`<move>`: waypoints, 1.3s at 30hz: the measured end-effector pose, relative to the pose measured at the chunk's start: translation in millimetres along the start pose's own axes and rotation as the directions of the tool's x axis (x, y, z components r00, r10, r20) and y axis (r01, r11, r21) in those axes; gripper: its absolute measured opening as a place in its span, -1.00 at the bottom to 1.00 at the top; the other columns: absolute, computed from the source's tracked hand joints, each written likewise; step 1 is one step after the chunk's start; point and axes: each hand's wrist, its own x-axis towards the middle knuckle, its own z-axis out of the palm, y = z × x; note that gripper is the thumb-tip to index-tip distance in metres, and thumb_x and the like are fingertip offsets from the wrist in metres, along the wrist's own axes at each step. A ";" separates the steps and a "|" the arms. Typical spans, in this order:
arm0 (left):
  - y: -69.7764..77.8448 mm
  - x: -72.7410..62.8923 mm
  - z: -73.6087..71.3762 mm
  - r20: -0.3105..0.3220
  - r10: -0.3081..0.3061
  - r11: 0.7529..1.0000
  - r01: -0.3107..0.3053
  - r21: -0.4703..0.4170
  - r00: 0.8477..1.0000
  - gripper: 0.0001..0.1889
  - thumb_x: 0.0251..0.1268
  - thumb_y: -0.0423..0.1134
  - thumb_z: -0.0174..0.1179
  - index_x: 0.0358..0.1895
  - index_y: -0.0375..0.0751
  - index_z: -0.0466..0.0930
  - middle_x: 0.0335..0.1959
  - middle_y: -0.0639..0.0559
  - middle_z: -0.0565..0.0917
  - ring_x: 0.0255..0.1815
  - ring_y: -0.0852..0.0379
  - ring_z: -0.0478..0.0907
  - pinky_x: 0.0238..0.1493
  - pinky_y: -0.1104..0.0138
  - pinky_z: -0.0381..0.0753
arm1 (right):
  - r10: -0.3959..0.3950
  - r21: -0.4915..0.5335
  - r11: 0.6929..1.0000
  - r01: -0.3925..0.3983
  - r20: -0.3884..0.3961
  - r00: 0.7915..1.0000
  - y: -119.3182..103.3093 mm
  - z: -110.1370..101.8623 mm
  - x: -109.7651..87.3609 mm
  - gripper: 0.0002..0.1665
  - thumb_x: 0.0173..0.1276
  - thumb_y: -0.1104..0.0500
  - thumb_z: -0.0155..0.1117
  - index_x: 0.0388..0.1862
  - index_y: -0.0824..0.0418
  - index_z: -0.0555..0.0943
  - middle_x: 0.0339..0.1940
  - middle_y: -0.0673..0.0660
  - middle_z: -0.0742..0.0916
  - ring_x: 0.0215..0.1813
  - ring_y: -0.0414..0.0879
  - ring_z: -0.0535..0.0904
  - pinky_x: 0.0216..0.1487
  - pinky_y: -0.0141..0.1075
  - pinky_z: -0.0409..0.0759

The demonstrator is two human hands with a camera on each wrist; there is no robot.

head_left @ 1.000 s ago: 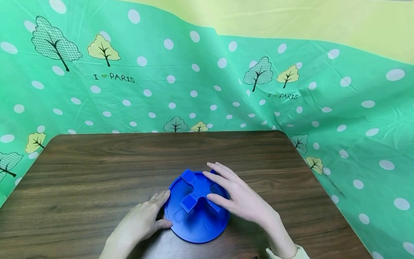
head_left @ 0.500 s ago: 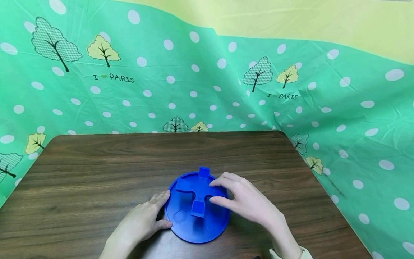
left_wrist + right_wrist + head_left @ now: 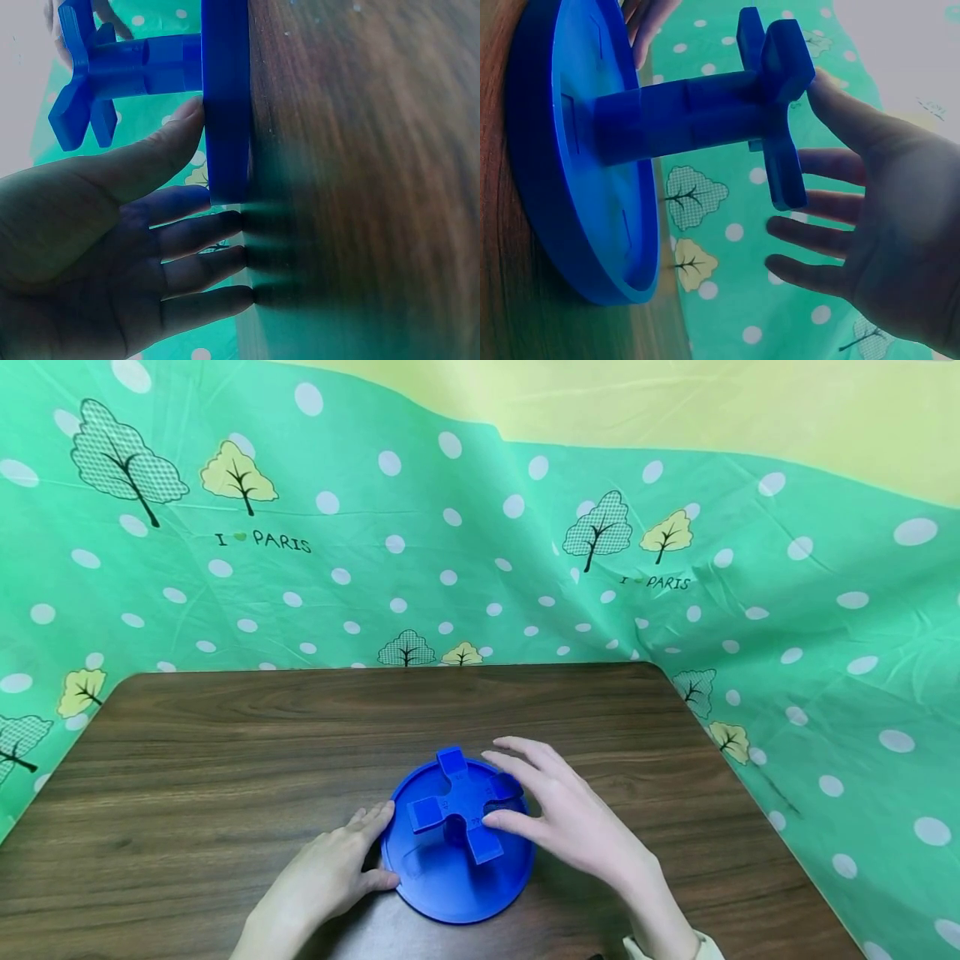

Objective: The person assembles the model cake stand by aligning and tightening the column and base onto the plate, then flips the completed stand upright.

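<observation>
A blue plastic stand has a round, rimmed base [image 3: 420,881] lying flat on the table. From its middle rises a thick post [image 3: 682,112], topped by a four-armed cross [image 3: 461,802] with raised arm ends and small markings. My left hand [image 3: 326,868] rests at the base's left side, thumb and fingers spread along the rim. In the left wrist view its fingers are nearly straight, their tips down at the table. My right hand [image 3: 573,822] is at the cross's right side. Its thumb tip is right at one arm, and the other fingers extend loosely beyond.
The brown wood-grain table [image 3: 225,760] extends around the stand on all sides. A green dotted cloth [image 3: 480,552] with printed trees hangs behind the table and along its sides. A small dark thing [image 3: 596,957] shows at the bottom edge.
The cross has turned, its arms pointing at different angles in each frame. My right fingers drew in toward it, then spread out again. The base and my left hand have stayed in place.
</observation>
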 end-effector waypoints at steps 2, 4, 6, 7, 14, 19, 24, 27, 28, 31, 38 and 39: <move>0.1 0.0 0.0 0.002 -0.001 1.000 0.001 -0.001 1.000 -0.10 0.14 0.06 0.48 0.54 -0.17 0.35 0.55 -0.17 0.41 0.57 -0.28 0.34 0.48 -0.26 0.36 | 0.023 0.004 1.000 -0.023 0.056 0.998 -0.6 1.0 -0.7 -0.20 0.33 -0.43 0.28 0.48 -0.18 0.49 0.50 -0.13 0.50 0.54 -0.11 0.41 0.46 -0.03 0.56; 0.1 0.1 -0.2 0.004 -0.004 1.000 0.004 -0.001 1.000 -0.10 0.15 0.07 0.48 0.54 -0.17 0.34 0.55 -0.17 0.41 0.57 -0.28 0.34 0.48 -0.26 0.36 | 0.034 -0.001 0.999 -0.034 0.086 0.996 -0.9 1.7 -1.1 -0.18 0.32 -0.47 0.24 0.45 -0.15 0.52 0.43 -0.14 0.55 0.48 -0.14 0.46 0.43 -0.06 0.59; 0.2 0.3 -0.4 0.007 -0.006 1.000 0.006 -0.001 1.000 -0.10 0.15 0.07 0.48 0.55 -0.17 0.34 0.55 -0.16 0.41 0.57 -0.28 0.34 0.48 -0.26 0.36 | 0.032 -0.005 0.999 -0.031 0.090 0.995 -0.8 1.6 -1.2 -0.21 0.32 -0.47 0.25 0.40 -0.13 0.57 0.31 -0.17 0.61 0.37 -0.21 0.53 0.36 -0.13 0.64; 0.3 0.4 -0.5 0.009 -0.007 1.000 0.007 -0.001 1.000 -0.10 0.16 0.07 0.47 0.55 -0.16 0.34 0.56 -0.16 0.41 0.57 -0.28 0.34 0.48 -0.26 0.36 | 0.031 -0.006 1.000 -0.031 0.088 0.996 -0.8 1.1 -1.2 -0.24 0.32 -0.46 0.26 0.37 -0.12 0.60 0.25 -0.20 0.63 0.32 -0.25 0.55 0.32 -0.17 0.67; -0.7 0.3 0.0 -0.002 -0.001 1.000 0.001 0.008 1.000 -0.10 0.15 0.08 0.48 0.54 -0.16 0.35 0.55 -0.15 0.41 0.57 -0.26 0.35 0.47 -0.27 0.37 | 0.014 0.011 1.000 -0.015 0.093 0.996 -1.4 -3.0 -2.2 -0.43 0.33 -0.43 0.28 0.13 -0.15 0.71 -0.04 -0.32 0.71 0.07 -0.39 0.61 0.11 -0.33 0.71; -1.2 -0.2 0.3 -0.008 0.001 1.000 -0.001 0.012 1.000 -0.09 0.14 0.08 0.48 0.54 -0.15 0.35 0.55 -0.15 0.42 0.56 -0.26 0.36 0.46 -0.28 0.38 | -0.014 0.041 0.999 0.011 0.081 0.997 -2.6 -2.9 -2.1 -0.60 0.35 -0.38 0.31 -0.08 -0.18 0.73 -0.20 -0.35 0.68 -0.11 -0.36 0.61 -0.08 -0.41 0.69; -0.4 -0.2 0.0 -0.007 0.000 1.000 0.000 0.010 1.000 -0.10 0.15 0.08 0.48 0.54 -0.15 0.35 0.56 -0.15 0.41 0.56 -0.26 0.35 0.46 -0.28 0.38 | -0.059 0.023 0.998 0.060 -0.044 0.997 -3.1 -1.9 -0.4 -0.68 0.32 -0.23 0.44 -0.06 -0.16 0.71 -0.03 -0.26 0.65 0.07 -0.28 0.56 0.03 -0.35 0.68; -0.3 0.1 -0.1 -0.005 0.000 1.000 0.000 0.006 1.000 -0.10 0.15 0.08 0.48 0.54 -0.16 0.35 0.56 -0.14 0.41 0.57 -0.27 0.35 0.47 -0.27 0.38 | -0.044 0.010 0.999 0.044 -0.043 0.998 -3.6 -0.5 1.2 -0.42 0.31 -0.26 0.44 0.25 -0.13 0.64 0.37 -0.18 0.56 0.47 -0.17 0.42 0.39 -0.11 0.61; -0.4 0.1 -0.2 -0.005 0.000 1.000 0.000 0.005 1.000 -0.10 0.15 0.08 0.48 0.54 -0.16 0.35 0.56 -0.14 0.41 0.57 -0.26 0.35 0.47 -0.26 0.38 | -0.032 0.012 0.999 0.032 -0.022 0.999 -3.8 0.0 1.5 -0.34 0.32 -0.28 0.42 0.35 -0.14 0.59 0.49 -0.16 0.50 0.59 -0.12 0.33 0.47 -0.01 0.54; -0.9 0.3 0.0 -0.008 0.006 1.000 -0.006 0.008 1.000 -0.10 0.15 0.08 0.48 0.54 -0.16 0.35 0.56 -0.14 0.41 0.56 -0.26 0.36 0.47 -0.25 0.39 | 0.004 0.019 1.000 -0.005 0.066 0.998 -4.6 1.3 1.2 -0.19 0.32 -0.37 0.35 0.50 -0.16 0.47 0.61 -0.14 0.41 0.69 -0.04 0.21 0.57 0.14 0.40; -1.4 0.2 0.2 -0.007 0.009 1.000 -0.009 0.007 1.000 -0.10 0.15 0.08 0.48 0.54 -0.16 0.36 0.56 -0.13 0.41 0.56 -0.25 0.36 0.47 -0.24 0.39 | 0.030 0.001 1.000 -0.030 0.113 0.993 -4.6 -0.5 -1.7 -0.16 0.30 -0.50 0.24 0.45 -0.15 0.53 0.41 -0.15 0.56 0.45 -0.14 0.49 0.42 -0.04 0.59; -1.3 0.2 0.1 -0.005 0.007 1.000 -0.007 0.006 1.000 -0.10 0.15 0.08 0.48 0.54 -0.16 0.35 0.56 -0.13 0.41 0.57 -0.25 0.36 0.47 -0.24 0.39 | 0.024 -0.001 1.000 -0.024 0.109 0.994 -4.5 -1.2 -2.0 -0.17 0.29 -0.48 0.26 0.43 -0.13 0.55 0.36 -0.17 0.58 0.39 -0.18 0.52 0.37 -0.09 0.63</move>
